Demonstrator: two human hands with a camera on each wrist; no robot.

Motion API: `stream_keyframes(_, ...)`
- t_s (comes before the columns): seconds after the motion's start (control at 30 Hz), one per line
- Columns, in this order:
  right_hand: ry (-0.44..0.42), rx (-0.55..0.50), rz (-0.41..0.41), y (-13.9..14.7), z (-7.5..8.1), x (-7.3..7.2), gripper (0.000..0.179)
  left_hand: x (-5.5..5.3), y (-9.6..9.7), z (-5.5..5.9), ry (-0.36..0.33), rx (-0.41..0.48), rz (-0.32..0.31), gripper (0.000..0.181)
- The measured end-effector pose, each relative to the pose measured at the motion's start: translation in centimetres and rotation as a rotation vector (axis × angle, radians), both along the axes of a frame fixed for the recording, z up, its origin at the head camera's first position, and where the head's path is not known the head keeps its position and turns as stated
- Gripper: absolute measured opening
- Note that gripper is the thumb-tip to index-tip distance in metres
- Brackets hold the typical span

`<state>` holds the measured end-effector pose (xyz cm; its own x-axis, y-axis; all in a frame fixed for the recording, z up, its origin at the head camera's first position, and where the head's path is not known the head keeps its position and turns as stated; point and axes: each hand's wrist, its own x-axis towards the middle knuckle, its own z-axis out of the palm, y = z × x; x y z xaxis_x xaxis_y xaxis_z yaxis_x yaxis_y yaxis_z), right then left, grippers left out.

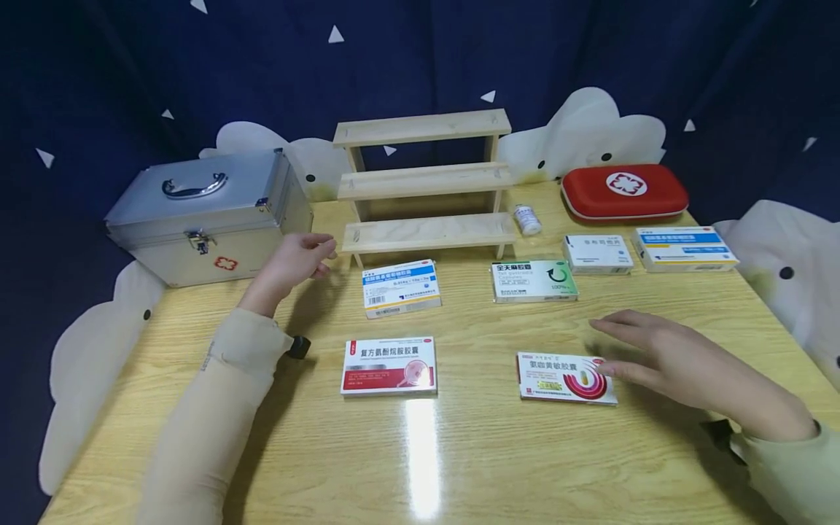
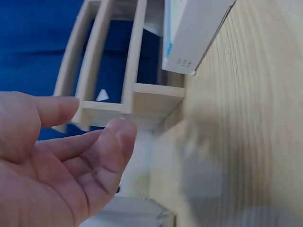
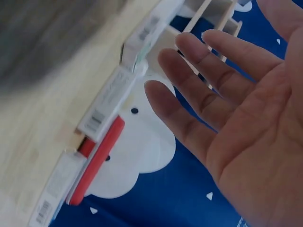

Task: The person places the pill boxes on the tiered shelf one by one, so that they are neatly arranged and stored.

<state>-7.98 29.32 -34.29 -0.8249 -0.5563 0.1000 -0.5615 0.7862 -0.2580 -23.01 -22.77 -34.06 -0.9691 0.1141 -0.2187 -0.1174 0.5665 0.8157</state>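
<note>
Fingers [image 2: 124,139] of the left hand [image 1: 294,264] are hanging loosely bent, and air is showing between them and the thumb. Fingers [image 3: 191,101] of the right hand [image 1: 676,357] are stretching out nearly straight and slightly spread, the thumb standing apart from them. Beneath the right thumb, a white box with a red swirl [image 1: 567,378] is lying flat; whether the thumb is touching it, I cannot tell. Left of that box and well apart, a red-and-white box [image 1: 389,367] is lying flat.

Just beyond the left hand's fingertips, a three-step wooden stand [image 1: 429,232] is rising, while a silver case [image 1: 203,197] with a red emblem is sitting on that hand's other side. In front of the stand's lowest step, a blue-and-white box [image 1: 400,289] is lying. Ahead of the right hand, a green-and-white box [image 1: 533,281], a white box [image 1: 597,254] and a second blue-and-white box [image 1: 685,248] are lying left to right. Behind these, a white bottle [image 1: 527,220] is standing beside the stand, and a red pouch [image 1: 623,191] is resting farther right. Everything is sitting on a wood-grain counter [image 1: 485,467], and a navy curtain [image 1: 262,73] with white triangles is hanging behind.
</note>
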Motion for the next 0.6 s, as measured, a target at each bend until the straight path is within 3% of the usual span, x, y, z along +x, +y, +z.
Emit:
stream_keyframes(0.1, -0.033, 0.014, 0.016, -0.4, -0.3, 0.3, 0.056, -1.4, 0.6, -0.7, -0.034, 0.042, 0.036, 0.049)
stream_keyframes(0.23, -0.028, 0.016, 0.027, -0.8, -0.8, 0.7, 0.059, -2.5, 1.0, -1.5, -0.064, 0.098, 0.075, 0.045)
stream_keyframes(0.37, -0.005, 0.019, 0.035, -1.0, -1.1, 0.9, 0.064, -3.0, 1.2, -2.2, -0.07, 0.093, 0.077, 0.044)
stream_keyframes(0.6, -0.072, 0.057, -0.004, -1.3, -1.4, 1.0, 0.072, -3.3, 1.3, -2.8, -0.067, 0.104, 0.077, 0.043)
